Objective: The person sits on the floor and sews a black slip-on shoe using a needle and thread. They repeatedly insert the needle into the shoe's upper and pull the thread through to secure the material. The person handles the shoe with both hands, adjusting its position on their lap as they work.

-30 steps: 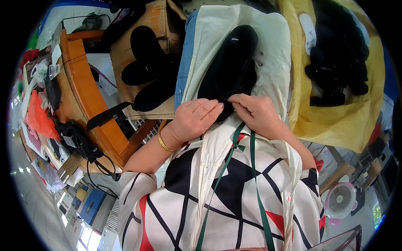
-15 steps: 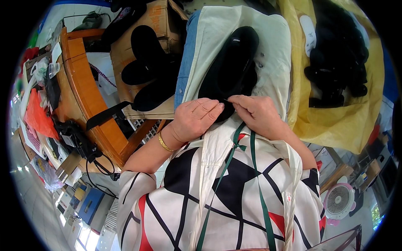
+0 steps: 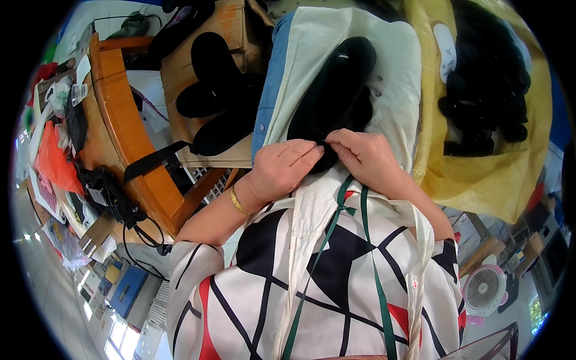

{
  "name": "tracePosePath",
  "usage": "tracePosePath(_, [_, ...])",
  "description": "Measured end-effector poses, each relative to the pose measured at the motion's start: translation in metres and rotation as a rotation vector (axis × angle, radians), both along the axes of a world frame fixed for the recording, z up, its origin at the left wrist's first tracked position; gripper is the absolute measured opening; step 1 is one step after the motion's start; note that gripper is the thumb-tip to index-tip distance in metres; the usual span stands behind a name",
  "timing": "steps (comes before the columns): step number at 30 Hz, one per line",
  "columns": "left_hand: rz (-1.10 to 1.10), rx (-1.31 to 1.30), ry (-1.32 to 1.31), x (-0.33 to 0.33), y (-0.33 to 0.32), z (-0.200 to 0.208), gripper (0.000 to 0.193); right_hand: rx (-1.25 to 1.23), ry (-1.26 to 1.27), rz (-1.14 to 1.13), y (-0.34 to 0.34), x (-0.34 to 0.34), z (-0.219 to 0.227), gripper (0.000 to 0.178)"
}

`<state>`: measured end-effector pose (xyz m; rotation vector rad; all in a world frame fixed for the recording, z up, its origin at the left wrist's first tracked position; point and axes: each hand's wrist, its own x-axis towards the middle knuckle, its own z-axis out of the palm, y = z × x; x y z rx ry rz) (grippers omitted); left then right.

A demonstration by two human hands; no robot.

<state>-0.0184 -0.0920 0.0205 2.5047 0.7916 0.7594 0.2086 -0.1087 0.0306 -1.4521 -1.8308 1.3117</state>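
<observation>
A: "Left side?"
B: "Black shoes (image 3: 213, 60) are lying on a box (image 3: 231, 24). The left hand (image 3: 285, 168) is bending its fingers over a shoe's (image 3: 333, 90) near end; I cannot tell its grip."
A: "That shoe?"
B: "Lying on white cloth (image 3: 396, 72)."
A: "Right hand (image 3: 365, 157)?"
B: "Pinching the same end. Farther right, dark items (image 3: 486, 78) are covering yellow sheeting (image 3: 432, 174)."

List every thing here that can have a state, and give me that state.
Left hand, fingers together at the shoe's near end
Right hand, pinching; anything held unclear
Black shoe, lying slanted, near end partly hidden
White cloth, draped, speckled
Yellow sheet, spread, creased
Green ribbon, knotted
Fan, running or stopped: cannot tell
</observation>
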Motion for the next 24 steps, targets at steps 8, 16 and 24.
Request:
tracePosePath(8, [0.013, -0.065, -0.044, 0.001, -0.002, -0.003, 0.028, -0.031, 0.046, -0.060, -0.003, -0.007, -0.009, 0.011])
tracePosePath(16, [0.019, -0.063, -0.057, 0.001, -0.004, -0.006, 0.029, 0.009, 0.103, -0.016, -0.004, 0.001, -0.016, 0.014])
tracePosePath(24, [0.023, -0.072, -0.050, 0.002, -0.004, -0.004, 0.029, -0.049, 0.117, -0.020, -0.002, -0.003, -0.014, 0.013])
